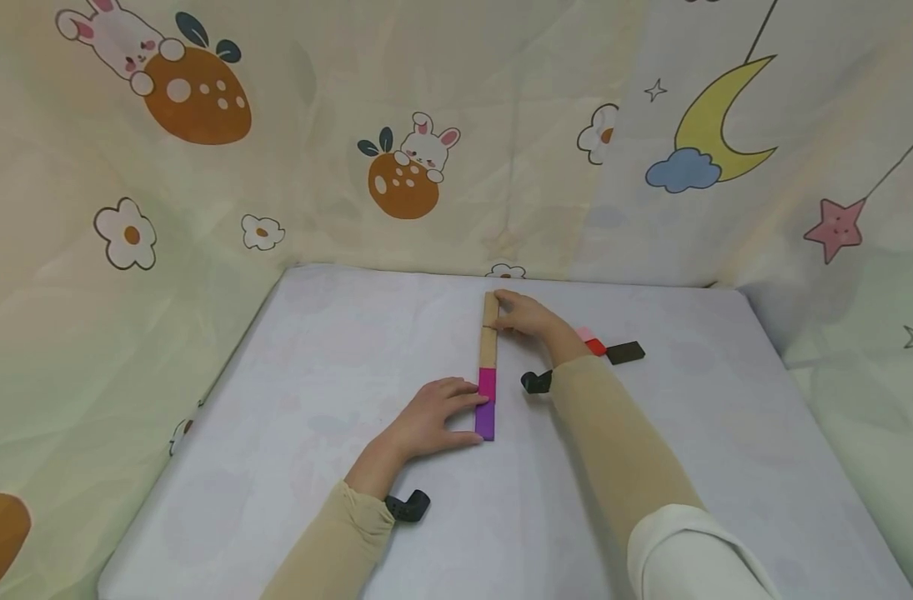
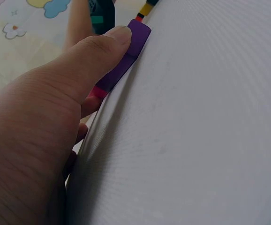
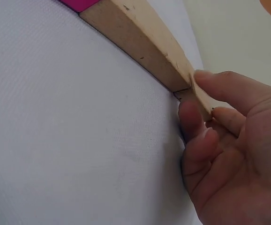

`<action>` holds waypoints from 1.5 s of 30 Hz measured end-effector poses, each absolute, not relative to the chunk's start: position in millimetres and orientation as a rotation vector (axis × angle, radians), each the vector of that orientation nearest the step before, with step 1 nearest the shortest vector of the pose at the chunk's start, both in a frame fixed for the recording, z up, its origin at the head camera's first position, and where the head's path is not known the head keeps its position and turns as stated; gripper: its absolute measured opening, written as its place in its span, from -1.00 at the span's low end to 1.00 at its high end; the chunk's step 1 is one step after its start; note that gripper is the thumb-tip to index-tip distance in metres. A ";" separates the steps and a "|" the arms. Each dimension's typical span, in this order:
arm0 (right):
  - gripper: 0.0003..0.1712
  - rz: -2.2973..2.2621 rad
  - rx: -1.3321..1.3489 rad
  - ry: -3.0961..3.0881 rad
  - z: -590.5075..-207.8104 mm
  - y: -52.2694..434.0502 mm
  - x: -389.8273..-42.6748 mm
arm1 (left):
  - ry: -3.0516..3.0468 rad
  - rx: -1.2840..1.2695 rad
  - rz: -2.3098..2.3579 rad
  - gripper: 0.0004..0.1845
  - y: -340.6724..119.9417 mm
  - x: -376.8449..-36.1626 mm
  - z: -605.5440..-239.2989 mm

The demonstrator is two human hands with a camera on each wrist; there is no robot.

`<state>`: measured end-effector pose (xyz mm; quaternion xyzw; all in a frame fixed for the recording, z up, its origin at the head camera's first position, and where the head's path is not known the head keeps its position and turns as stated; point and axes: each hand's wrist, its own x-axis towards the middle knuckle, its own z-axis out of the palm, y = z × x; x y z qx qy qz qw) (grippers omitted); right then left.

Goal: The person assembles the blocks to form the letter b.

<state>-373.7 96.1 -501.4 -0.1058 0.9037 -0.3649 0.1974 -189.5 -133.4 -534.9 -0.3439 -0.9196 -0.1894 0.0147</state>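
Note:
Blocks lie end to end in a straight row: a purple block [image 1: 485, 423], a magenta block [image 1: 487, 383], a near wooden block [image 1: 488, 346] and a far wooden block [image 1: 490, 308]. My left hand [image 1: 431, 419] rests at the row's left side, fingers extended. Its thumb touches the purple block by the near end, as the left wrist view shows, and a fingertip overlaps the magenta-purple seam. At the far end, my right hand [image 1: 529, 318] pinches the far wooden block, with fingertips around it in the right wrist view; its lower fingers [image 3: 199, 147] curl close to the tabletop.
Past my right forearm lie a black block [image 1: 625, 352], a red block [image 1: 595, 347] and a pink block [image 1: 582, 333], partly hidden. A white cloth covers the table [image 1: 336, 333]. Printed fabric [image 1: 306, 167] hangs behind its far edge. Both wrists wear black devices [image 1: 408, 506].

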 end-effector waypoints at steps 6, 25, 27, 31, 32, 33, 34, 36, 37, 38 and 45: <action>-0.23 -1.092 -0.264 2.510 -499.0 96.9 -367.9 | -2.854 -1.075 -0.603 -0.34 -132.5 -189.5 -533.0; -0.32 -1.155 -0.214 2.525 -495.0 105.3 -353.5 | -2.841 -1.086 -0.599 -0.34 -127.2 -188.8 -530.9; -0.37 -1.152 -0.210 2.552 -493.9 108.2 -346.1 | -2.842 -1.082 -0.599 -0.34 -127.0 -188.1 -530.7; -0.46 -1.149 -0.206 2.598 -487.2 116.7 -320.9 | -2.862 -1.065 -0.599 -0.33 -127.3 -186.7 -529.5; -0.48 -1.156 -0.214 2.601 -484.9 119.7 -313.3 | -2.868 -1.060 -0.597 -0.33 -127.6 -186.5 -529.5; -0.49 -1.159 -0.211 2.601 -481.9 123.3 -304.9 | -2.876 -1.055 -0.595 -0.33 -127.9 -186.5 -529.3; -0.50 -1.169 -0.205 2.596 -479.4 127.6 -296.5 | -2.884 -1.050 -0.595 -0.33 -128.3 -186.5 -529.3; -0.52 -1.199 -0.191 2.588 -474.6 138.4 -280.1 | -2.896 -1.044 -0.600 -0.32 -129.2 -186.5 -529.2; -0.52 -1.213 -0.194 2.585 -472.3 145.3 -272.1 | -2.901 -1.042 -0.597 -0.32 -129.5 -186.6 -529.5; -0.53 -1.233 -0.203 2.585 -471.2 153.2 -265.1 | -2.906 -1.039 -0.598 -0.31 -129.9 -186.6 -529.7; -0.57 -1.292 -0.207 2.638 -471.7 209.1 -224.8 | -2.905 -1.037 -0.604 -0.31 -131.4 -186.5 -533.5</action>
